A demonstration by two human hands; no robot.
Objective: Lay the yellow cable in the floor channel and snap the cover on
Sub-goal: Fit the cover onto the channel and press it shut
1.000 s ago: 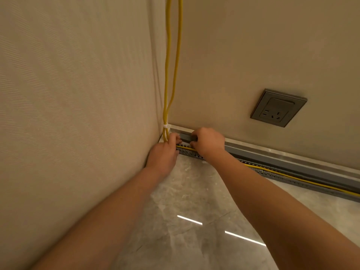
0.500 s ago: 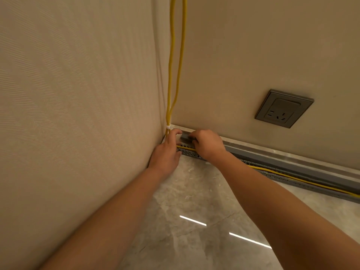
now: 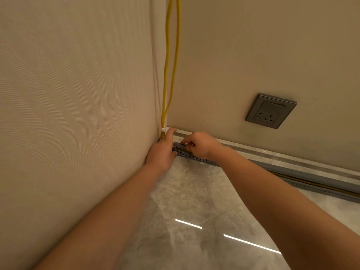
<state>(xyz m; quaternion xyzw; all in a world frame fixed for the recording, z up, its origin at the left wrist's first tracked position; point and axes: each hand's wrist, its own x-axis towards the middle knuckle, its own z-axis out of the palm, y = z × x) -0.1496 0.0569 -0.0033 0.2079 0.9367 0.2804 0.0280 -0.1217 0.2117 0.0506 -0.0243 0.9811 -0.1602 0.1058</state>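
Observation:
A doubled yellow cable (image 3: 167,75) hangs down the room corner, bound by a white tie (image 3: 163,129), then runs right inside the grey slotted floor channel (image 3: 194,156) and shows again further along. A grey cover strip (image 3: 292,168) lies along the channel's top against the skirting. My left hand (image 3: 160,152) sits in the corner at the channel's end, thumb up beside the tie, its fingers curled over the cable where it bends. My right hand (image 3: 200,145) pinches the cover's left end just above the cable. Both palms are hidden.
A grey wall socket (image 3: 270,111) sits on the right wall above the pale skirting (image 3: 272,152). Textured wallpaper (image 3: 78,94) covers the left wall close to my left arm. The glossy marble floor (image 3: 194,211) reflects two light strips.
My left thumb has risen along the corner to the white tie. My right fingers have slid slightly left on the cover's end. Both arms stay in place.

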